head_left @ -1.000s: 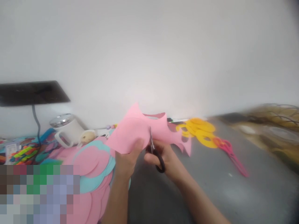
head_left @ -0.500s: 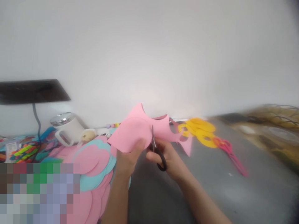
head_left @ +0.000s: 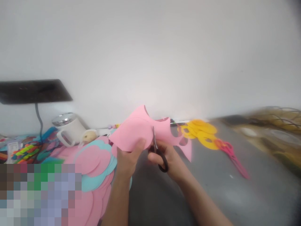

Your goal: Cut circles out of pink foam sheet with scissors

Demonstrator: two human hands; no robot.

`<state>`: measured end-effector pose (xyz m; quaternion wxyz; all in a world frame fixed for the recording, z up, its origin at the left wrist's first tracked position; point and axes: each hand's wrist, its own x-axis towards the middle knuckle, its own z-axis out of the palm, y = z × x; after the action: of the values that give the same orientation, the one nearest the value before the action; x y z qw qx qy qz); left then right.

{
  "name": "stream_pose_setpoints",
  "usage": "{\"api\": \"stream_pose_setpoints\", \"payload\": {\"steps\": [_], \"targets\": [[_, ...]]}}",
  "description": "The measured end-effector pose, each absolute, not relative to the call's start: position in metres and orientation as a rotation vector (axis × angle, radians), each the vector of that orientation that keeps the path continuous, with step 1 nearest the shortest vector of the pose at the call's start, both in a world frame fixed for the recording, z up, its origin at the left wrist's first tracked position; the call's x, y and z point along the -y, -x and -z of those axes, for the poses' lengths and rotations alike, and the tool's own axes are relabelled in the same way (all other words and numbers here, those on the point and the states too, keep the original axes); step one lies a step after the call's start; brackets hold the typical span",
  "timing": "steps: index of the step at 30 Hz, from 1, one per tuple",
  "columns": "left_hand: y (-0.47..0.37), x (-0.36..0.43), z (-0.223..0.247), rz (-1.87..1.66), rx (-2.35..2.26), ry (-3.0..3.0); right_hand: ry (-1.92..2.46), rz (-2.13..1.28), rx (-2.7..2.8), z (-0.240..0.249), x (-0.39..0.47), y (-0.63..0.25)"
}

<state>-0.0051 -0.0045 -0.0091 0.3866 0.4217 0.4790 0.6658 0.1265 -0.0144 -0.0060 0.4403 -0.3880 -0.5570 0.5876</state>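
Above a grey surface, one left hand pinches one pink paper sheet while the right hand, grip closed through black scissors, cuts it; two scissors show, one pink pair lying apart.

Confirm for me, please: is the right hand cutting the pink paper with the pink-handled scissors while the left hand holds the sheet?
Not quite: the head view shows the right hand cutting the pink paper with black-handled scissors. The pink-handled scissors lie unused on the table. The left hand does hold the sheet.

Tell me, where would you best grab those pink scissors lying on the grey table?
Probably by the loop handles of the pink scissors, at the end near the yellow paper rings, coming from above: they lie flat on the table, blades pointing away towards the near right.
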Motion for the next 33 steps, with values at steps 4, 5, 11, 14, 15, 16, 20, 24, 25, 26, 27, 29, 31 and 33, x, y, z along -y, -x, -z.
{"api": "stream_pose_setpoints", "payload": {"steps": [4,5,11,14,15,16,20,24,25,26,27,29,31,33], "targets": [[0.0068,0.0032,0.0101,-1.717,-1.209,-1.096,0.998,-1.464,1.363,0.0025,0.0157,-0.1251],[0.0073,0.0028,0.0106,-1.722,-1.216,-1.100,0.999,-1.467,1.362,0.0018,0.0159,-0.1248],[0.0088,0.0028,0.0119,-1.710,-1.247,-1.111,1.015,-1.504,1.344,0.0021,0.0160,-0.1251],[0.0074,0.0029,0.0112,-1.729,-1.254,-1.101,1.014,-1.513,1.326,0.0025,0.0161,-0.1238],[0.0067,0.0028,0.0109,-1.744,-1.251,-1.094,1.019,-1.511,1.319,0.0022,0.0165,-0.1231],[0.0060,0.0027,0.0106,-1.764,-1.248,-1.085,1.029,-1.511,1.314,0.0016,0.0169,-0.1223],[0.0047,0.0028,0.0108,-1.771,-1.256,-1.057,1.073,-1.522,1.328,0.0001,0.0177,-0.1210],[0.0045,0.0040,0.0112,-1.761,-1.270,-1.082,1.002,-1.443,1.396,0.0024,0.0152,-0.1242],[0.0043,0.0044,0.0109,-1.766,-1.267,-1.100,0.983,-1.415,1.412,0.0030,0.0143,-0.1252],[0.0040,0.0048,0.0104,-1.764,-1.261,-1.120,0.971,-1.394,1.425,0.0033,0.0137,-0.1261],[0.0037,0.0051,0.0098,-1.757,-1.253,-1.138,0.964,-1.385,1.434,0.0032,0.0132,-0.1267],[0.0032,0.0056,0.0088,-1.728,-1.236,-1.161,0.959,-1.384,1.440,0.0026,0.0129,-0.1273],[0.0029,0.0059,0.0084,-1.720,-1.231,-1.159,0.946,-1.387,1.446,0.0020,0.0132,-0.1272],[0.0030,0.0061,0.0085,-1.725,-1.223,-1.151,0.932,-1.386,1.450,0.0026,0.0135,-0.1270]]}}
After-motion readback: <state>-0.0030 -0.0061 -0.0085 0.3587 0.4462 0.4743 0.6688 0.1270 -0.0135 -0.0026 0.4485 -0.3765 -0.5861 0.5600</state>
